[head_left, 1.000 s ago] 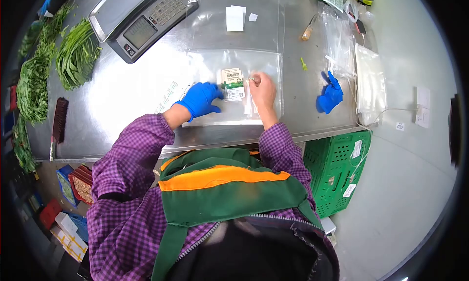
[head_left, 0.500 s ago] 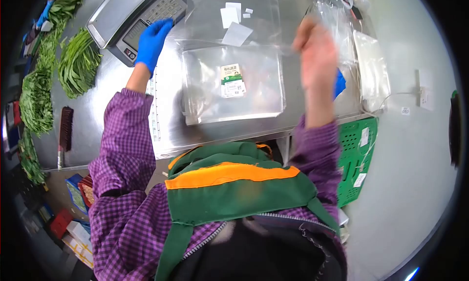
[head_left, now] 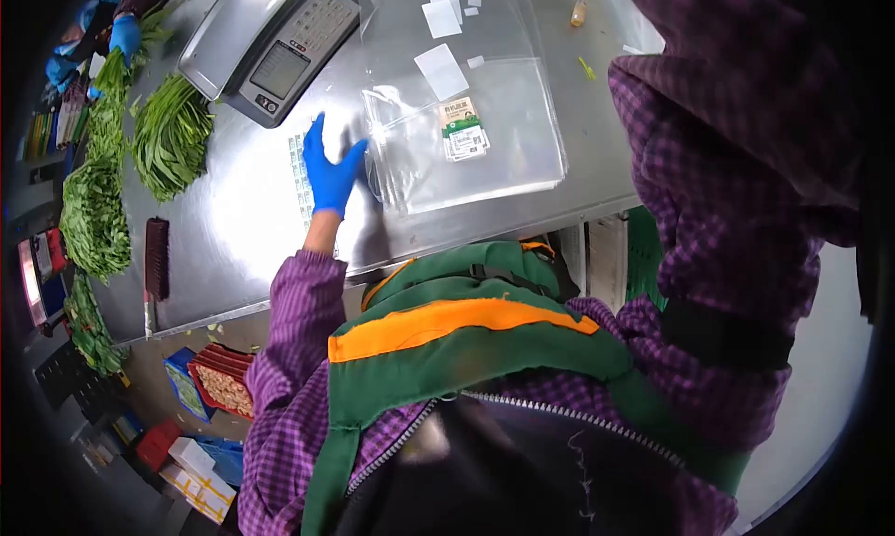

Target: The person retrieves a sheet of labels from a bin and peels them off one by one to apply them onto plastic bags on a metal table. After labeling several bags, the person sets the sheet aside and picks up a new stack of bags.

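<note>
My left hand [head_left: 332, 170], in a blue glove, hovers over the metal table with thumb and fingers apart and nothing in it. It is just left of a stack of clear plastic bags [head_left: 522, 154], whose top bears a printed label [head_left: 462, 129]. Under and beside the glove lies a strip of small printed stickers [head_left: 300, 177]. A scale [head_left: 282, 68] stands beyond the hand. My right arm reaches up past the top right of the view, and my right hand is out of sight.
Leafy green bundles [head_left: 171, 137] lie at the left, by a dark-bristled brush [head_left: 157, 261]. White cards [head_left: 441, 72] rest beyond the bags. A co-worker's blue-gloved hand [head_left: 125, 36] touches greens at the top left. A red crate [head_left: 222, 379] is below the table.
My left hand has moved down from the scale, its fingers spreading. The right hand has risen out of view, its sleeve now filling the upper right. The whole view has shifted slightly.
</note>
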The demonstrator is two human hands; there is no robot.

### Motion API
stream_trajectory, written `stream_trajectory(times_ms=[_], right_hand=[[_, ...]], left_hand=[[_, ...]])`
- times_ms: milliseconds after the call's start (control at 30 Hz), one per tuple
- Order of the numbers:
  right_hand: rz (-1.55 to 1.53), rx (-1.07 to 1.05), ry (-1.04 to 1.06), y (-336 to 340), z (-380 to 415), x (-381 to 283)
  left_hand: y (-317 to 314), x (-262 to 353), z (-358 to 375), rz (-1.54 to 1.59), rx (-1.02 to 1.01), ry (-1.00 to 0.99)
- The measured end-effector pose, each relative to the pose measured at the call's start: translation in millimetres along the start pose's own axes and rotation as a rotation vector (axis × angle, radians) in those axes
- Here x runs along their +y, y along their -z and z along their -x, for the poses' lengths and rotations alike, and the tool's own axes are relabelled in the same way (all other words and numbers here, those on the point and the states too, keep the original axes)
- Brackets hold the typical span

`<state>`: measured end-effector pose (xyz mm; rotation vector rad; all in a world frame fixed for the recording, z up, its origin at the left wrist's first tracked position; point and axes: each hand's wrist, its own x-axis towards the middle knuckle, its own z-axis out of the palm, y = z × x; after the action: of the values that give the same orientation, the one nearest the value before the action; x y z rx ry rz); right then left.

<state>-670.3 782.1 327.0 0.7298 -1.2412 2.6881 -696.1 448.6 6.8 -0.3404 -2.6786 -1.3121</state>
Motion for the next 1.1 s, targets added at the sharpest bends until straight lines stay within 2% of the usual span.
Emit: stream_trajectory(times_ms=[33,67,133,200,267,300,367,400,433,467,533,600,667,733,800,867,900,933,967,1000,1067,1100], right_hand=[[0.008,0.008,-0.021,0.4,8.1,2.1],[0.017,0.022,-0.041,2.3,15.3,5.0],[0.053,0.035,-0.081,4.6,26.4,10.4],[0.080,0.054,-0.106,9.4,29.2,16.1],[0.094,0.075,-0.116,8.5,47.1,15.6],[0.099,0.080,-0.116,12.0,49.4,16.8],[0.099,0.105,-0.105,15.3,54.4,15.5],[0.096,0.108,-0.093,23.4,52.9,15.1],[0.088,0.107,-0.074,15.9,52.2,11.6],[0.086,0.097,-0.064,19.3,47.4,9.3],[0.070,0.082,-0.007,20.6,25.4,-3.7],[0.011,0.071,0.103,11.8,8.1,-25.7],[-0.043,0.018,0.161,12.9,-24.7,-42.0],[-0.096,0.017,0.134,22.0,-44.6,-35.2],[-0.109,0.041,0.024,43.9,-50.1,-4.3],[-0.017,0.106,-0.189,69.6,-19.5,56.1],[0.216,0.070,-0.376,75.2,4.8,88.6],[0.220,0.136,-0.410,81.9,29.3,126.5],[0.236,0.293,-0.580,76.8,52.6,158.4],[0.184,0.286,-0.631,73.9,74.4,189.8],[0.320,0.338,-0.822,52.6,108.7,231.3],[0.393,0.284,-0.899,44.9,121.5,244.6]], left_hand=[[-13.8,17.7,-15.9,0.043,-0.034,0.049],[-37.0,8.0,-33.6,0.027,-0.009,0.075],[-50.6,20.0,-64.0,0.092,-0.185,0.233],[-65.4,7.2,-92.5,0.235,-0.246,0.163],[-84.6,-0.4,-122.7,0.508,-0.172,0.201],[-78.5,9.4,-147.5,0.290,-0.203,-0.025],[-75.6,29.9,-191.0,0.431,-0.099,0.001],[-61.7,60.0,-197.2,0.525,-0.079,0.093],[-71.1,41.4,-220.5,0.355,0.100,-0.116],[-66.7,44.5,-224.9,0.354,0.104,-0.117],[-50.7,48.4,-224.7,0.209,0.172,-0.155],[-30.1,22.8,-193.9,0.275,0.110,-0.146],[-10.4,-22.2,-158.6,0.366,0.038,-0.055],[23.8,-46.1,-94.0,0.205,0.133,0.130],[52.2,-78.0,-36.4,-0.164,0.169,0.248],[64.7,-77.5,10.2,-0.275,0.166,0.308],[66.8,-68.9,26.1,-0.279,0.117,0.381],[67.9,-63.0,37.1,-0.277,0.062,0.451],[61.3,-77.2,47.7,-0.204,0.036,0.458],[58.6,-73.3,48.3,-0.261,-0.020,0.444],[60.4,-50.2,37.3,-0.055,-0.112,0.658],[56.6,-53.6,37.0,0.056,-0.081,0.697]])
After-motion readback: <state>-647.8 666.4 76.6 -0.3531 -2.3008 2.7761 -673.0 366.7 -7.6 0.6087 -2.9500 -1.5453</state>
